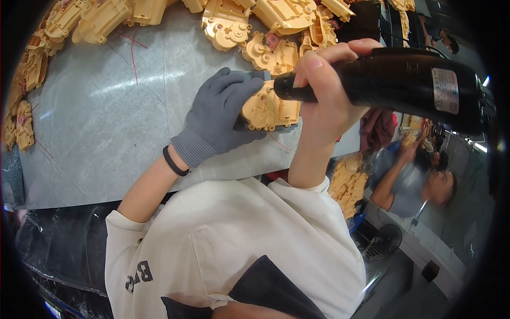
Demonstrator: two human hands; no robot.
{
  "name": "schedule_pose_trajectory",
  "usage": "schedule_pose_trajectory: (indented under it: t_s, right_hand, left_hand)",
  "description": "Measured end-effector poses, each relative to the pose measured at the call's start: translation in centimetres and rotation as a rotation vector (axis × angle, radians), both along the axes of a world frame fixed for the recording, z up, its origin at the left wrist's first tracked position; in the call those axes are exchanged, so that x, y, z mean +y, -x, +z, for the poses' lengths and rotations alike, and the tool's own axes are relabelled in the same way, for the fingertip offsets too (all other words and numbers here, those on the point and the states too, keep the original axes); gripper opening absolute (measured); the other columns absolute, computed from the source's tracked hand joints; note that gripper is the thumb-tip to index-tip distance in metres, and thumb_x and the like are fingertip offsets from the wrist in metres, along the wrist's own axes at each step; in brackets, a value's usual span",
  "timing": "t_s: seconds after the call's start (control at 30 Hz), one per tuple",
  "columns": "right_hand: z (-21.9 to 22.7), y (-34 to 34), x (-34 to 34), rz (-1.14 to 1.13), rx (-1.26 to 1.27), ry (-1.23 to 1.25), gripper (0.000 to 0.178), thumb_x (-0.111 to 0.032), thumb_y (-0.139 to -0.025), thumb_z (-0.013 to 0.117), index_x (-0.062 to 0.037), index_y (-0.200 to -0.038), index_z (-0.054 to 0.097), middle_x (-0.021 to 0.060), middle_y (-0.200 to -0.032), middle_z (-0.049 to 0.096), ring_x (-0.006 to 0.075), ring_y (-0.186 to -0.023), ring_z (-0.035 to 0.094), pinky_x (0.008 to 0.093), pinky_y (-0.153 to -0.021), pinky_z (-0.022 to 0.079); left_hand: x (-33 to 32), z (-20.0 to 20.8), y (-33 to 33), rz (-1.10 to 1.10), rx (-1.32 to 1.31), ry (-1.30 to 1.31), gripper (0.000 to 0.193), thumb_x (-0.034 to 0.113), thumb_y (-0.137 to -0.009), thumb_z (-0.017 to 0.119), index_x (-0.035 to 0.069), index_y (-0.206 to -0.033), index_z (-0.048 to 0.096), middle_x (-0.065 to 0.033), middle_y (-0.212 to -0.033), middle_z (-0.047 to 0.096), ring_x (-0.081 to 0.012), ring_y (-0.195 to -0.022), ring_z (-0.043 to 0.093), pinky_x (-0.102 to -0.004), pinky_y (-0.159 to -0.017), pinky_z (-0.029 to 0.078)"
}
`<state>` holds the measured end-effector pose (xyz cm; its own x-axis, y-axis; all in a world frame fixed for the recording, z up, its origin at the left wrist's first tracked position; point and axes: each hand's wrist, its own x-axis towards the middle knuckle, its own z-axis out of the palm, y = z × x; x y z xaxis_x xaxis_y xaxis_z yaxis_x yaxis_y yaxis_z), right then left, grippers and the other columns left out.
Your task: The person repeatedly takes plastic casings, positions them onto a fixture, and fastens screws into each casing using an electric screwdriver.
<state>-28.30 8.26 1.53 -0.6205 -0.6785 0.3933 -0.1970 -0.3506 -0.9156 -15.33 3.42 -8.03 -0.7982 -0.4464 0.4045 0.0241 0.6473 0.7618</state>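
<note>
A person in a white top works at a gray table point(106, 122), where a yellow plastic casing point(268, 109) sits on a dark gray block point(293, 127) near the table's edge, in front of the body. From where I stand, the left hand point(223, 109), in a gray knitted glove, reaches in from the casing's left. Its fingers curve over the casing's upper left edge and the thumb side lies along the lower edge, a part-open clasp that steadies casing and block. A black band point(173, 161) circles that wrist.

The bare right hand point(325, 80) is on the casing's right, wrapped firmly around a thick black power screwdriver point(409, 80) with a pale label. The tool lies nearly level, its nose pointing left at the casing's upper part; I can't tell whether the bit sits in a hole.

Just beyond the casing, more yellow casings point(226, 24) crowd the table's far side. Well to its left, thin red wires point(134, 58) lie loose. Off to the casing's right, past a heap of yellow parts point(348, 186), are a blurred co-worker point(396, 181) and a black fan point(388, 238).
</note>
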Motion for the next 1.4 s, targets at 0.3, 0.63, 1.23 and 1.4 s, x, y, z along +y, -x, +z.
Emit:
schedule_pose_trajectory:
  t_s: [0.3, 0.63, 1.23, 1.4]
  right_hand:
    - [-0.5, 0.6, 0.2, -0.178, 0.215, -0.029, 0.044, 0.007, -0.071, 0.054, -0.0023, -0.111, 0.037, 0.0076, -0.061, 0.048, 0.0164, -0.046, 0.047, 0.0282, -0.051, 0.043]
    - [3.9, 4.8, 9.5, -0.145, -0.268, 0.53, 0.011, -0.006, -0.078, 0.054, -0.003, -0.089, 0.051, 0.0012, -0.069, 0.042, 0.013, -0.062, 0.043, 0.0307, -0.071, 0.036]
    - [2.4, 5.2, 9.5, -0.309, -0.349, 0.454, 0.03, -0.006, -0.083, 0.051, 0.0009, -0.112, 0.049, 0.0009, -0.068, 0.039, 0.0109, -0.061, 0.04, 0.025, -0.065, 0.034]
    - [2.0, 4.8, 9.7, -0.384, -0.357, 0.407, 0.031, -0.007, -0.081, 0.051, -0.0035, -0.112, 0.05, -0.0001, -0.066, 0.039, 0.0104, -0.06, 0.04, 0.0253, -0.063, 0.033]
  left_hand:
    - [-0.2, 0.6, 0.7, -0.01, 0.053, -0.005, 0.077, 0.032, -0.059, 0.08, 0.008, -0.123, 0.045, -0.0101, -0.11, 0.057, -0.029, -0.102, 0.052, -0.0447, -0.096, 0.038]
    - [-0.1, 1.9, 1.7, 0.034, -0.235, -0.579, 0.051, 0.033, -0.075, 0.063, 0.002, -0.114, 0.054, -0.0136, -0.1, 0.061, -0.0287, -0.097, 0.057, -0.038, -0.088, 0.044]
    - [-15.7, 8.5, -24.5, 0.352, 0.78, -0.227, 0.051, 0.032, -0.077, 0.067, 0.006, -0.119, 0.054, -0.0152, -0.106, 0.06, -0.0287, -0.097, 0.059, -0.0402, -0.088, 0.046]
    - [-17.9, 3.1, -25.6, 1.56, -0.242, -0.006, 0.071, 0.032, -0.064, 0.077, 0.009, -0.124, 0.048, -0.0171, -0.113, 0.054, -0.0302, -0.103, 0.053, -0.0386, -0.09, 0.043]
